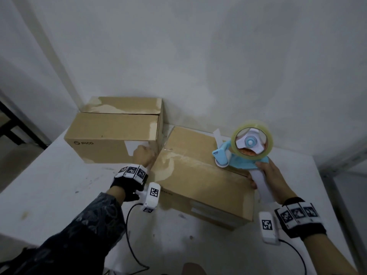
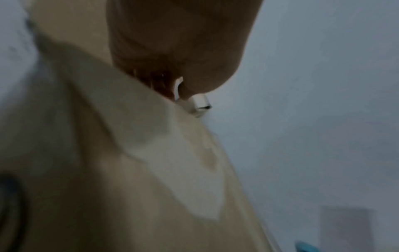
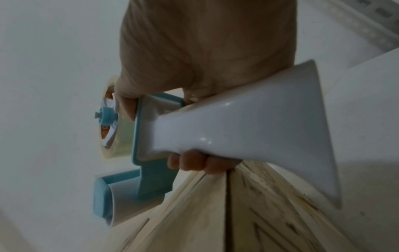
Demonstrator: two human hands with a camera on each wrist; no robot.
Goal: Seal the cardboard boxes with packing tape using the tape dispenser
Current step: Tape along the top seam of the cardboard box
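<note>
Two brown cardboard boxes stand on a white table [image 1: 49, 195]. The near box [image 1: 198, 175] has glossy tape along its top seam; the far box [image 1: 113, 128] reads PICO. My right hand [image 1: 272, 179] grips the white handle [image 3: 248, 127] of a blue tape dispenser [image 1: 238, 153]. Its front roller rests on the near box's top towards the right end, and the clear tape roll [image 1: 252, 139] stands above. My left hand [image 1: 144, 155] sits at that box's left top corner, between the boxes. In the left wrist view the hand [image 2: 179, 42] lies against the cardboard [image 2: 129, 170] beside a small curl of tape; its fingers are hidden.
A white wall runs close behind both boxes. A dark frame [image 1: 12, 124] stands beyond the table's left edge and a grey metal rack [image 1: 337, 175] to the right. Wrist-camera cables [image 1: 129, 235] trail over the table's front.
</note>
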